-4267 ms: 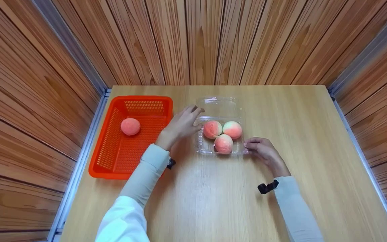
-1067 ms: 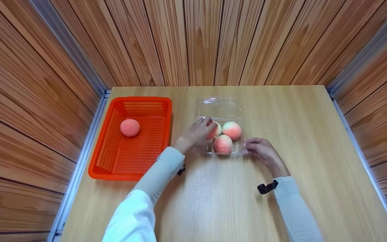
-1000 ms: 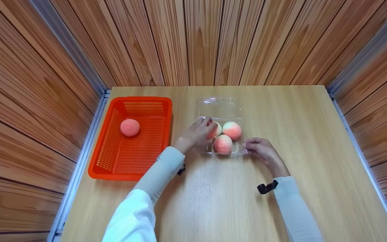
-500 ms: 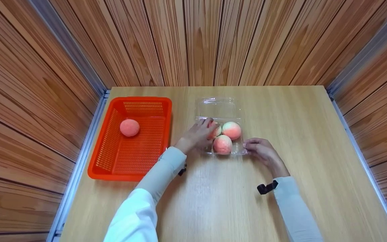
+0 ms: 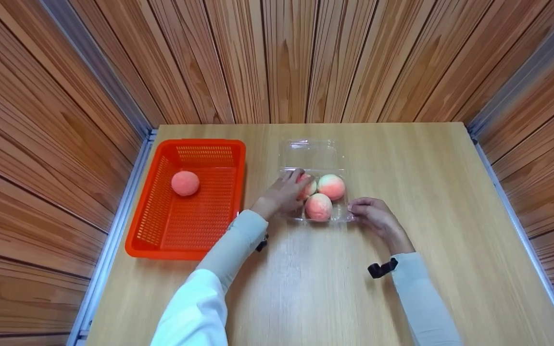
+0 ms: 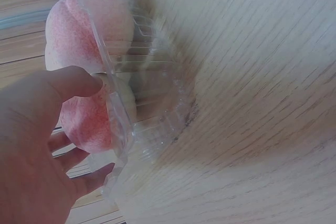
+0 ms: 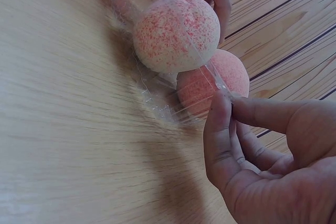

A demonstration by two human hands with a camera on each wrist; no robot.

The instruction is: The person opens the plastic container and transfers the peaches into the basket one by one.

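Observation:
An open clear plastic clamshell box (image 5: 311, 154) lies on the table, its lid folded back away from me. Three pink-and-cream peaches sit in its near half. My left hand (image 5: 281, 196) grips the left peach (image 6: 86, 121), thumb on the near side and fingers around the far side, partly covering it in the head view. Beside it are the right peach (image 5: 332, 186) and the front peach (image 5: 319, 207). At the box's near right corner, my right hand (image 5: 378, 218) pinches the thin plastic rim (image 7: 219, 81) between thumb and forefinger.
To the left stands an orange-red plastic basket (image 5: 242, 192) with perforated walls, holding one pink peach (image 5: 185, 183). Wood-grain panels (image 5: 286, 62) enclose the back and both sides of the wooden table (image 5: 306, 288).
Since the oldest frame, my left hand has moved right and slightly down from the box's left edge onto the left peach. It has hardly shifted during the last second. My right hand keeps its pinch.

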